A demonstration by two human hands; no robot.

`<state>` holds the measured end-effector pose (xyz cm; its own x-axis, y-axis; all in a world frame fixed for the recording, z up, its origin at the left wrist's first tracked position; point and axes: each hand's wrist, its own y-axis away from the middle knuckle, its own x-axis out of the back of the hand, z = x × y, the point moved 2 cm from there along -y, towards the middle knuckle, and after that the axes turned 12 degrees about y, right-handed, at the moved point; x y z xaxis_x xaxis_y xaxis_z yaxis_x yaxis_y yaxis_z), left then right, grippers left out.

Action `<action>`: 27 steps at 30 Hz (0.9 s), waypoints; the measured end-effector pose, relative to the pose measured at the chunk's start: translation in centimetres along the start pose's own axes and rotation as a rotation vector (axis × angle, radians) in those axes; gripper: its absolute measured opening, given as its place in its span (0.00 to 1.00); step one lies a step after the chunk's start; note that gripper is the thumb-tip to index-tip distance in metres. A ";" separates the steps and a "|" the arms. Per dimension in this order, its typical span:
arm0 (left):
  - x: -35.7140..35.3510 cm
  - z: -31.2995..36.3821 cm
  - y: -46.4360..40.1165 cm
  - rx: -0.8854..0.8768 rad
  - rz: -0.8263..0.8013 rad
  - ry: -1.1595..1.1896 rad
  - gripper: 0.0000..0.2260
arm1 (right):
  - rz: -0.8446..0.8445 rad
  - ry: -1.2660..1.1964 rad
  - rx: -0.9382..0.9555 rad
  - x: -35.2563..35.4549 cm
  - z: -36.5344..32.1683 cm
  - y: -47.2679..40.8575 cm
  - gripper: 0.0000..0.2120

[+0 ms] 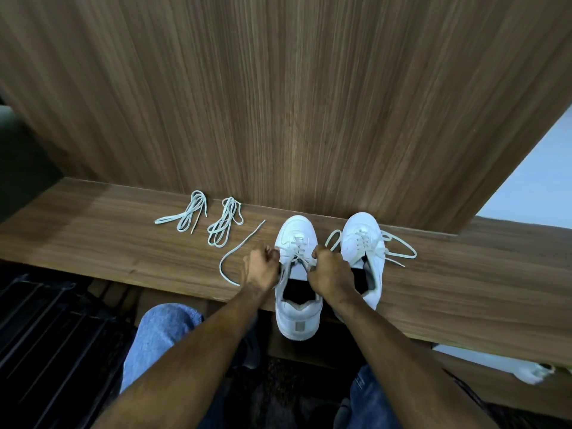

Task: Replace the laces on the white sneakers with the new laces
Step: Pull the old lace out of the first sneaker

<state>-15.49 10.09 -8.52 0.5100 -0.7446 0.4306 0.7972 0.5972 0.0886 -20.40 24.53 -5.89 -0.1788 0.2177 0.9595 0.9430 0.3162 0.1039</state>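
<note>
Both hands — left hand (261, 267) and right hand (330, 271) — were clenched on the laces of the left sneaker (296, 277) on the wooden shelf (108, 239); two new lace bundles (223, 222) lay well left.

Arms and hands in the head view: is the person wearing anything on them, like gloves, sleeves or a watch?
Nothing shows. The left hand and right hand are bare, without gloves or visible rings. Both forearms are uncovered, with no sleeves, watch or bands in view. Lower down, blue jeans cover the legs.

Bare forearms without sleeves, left hand (261, 267), right hand (331, 274), blue denim jeans (161, 335)
</note>
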 end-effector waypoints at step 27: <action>-2.2 1.7 0.5 -0.716 -0.110 -0.551 0.13 | -0.029 0.041 0.031 0.5 -0.2 0.4 0.14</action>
<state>-16.78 12.51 -7.93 0.3389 -0.4289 0.8374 0.9362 0.0659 -0.3451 -20.08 24.57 -5.31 -0.1937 0.1701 0.9662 0.9283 0.3503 0.1244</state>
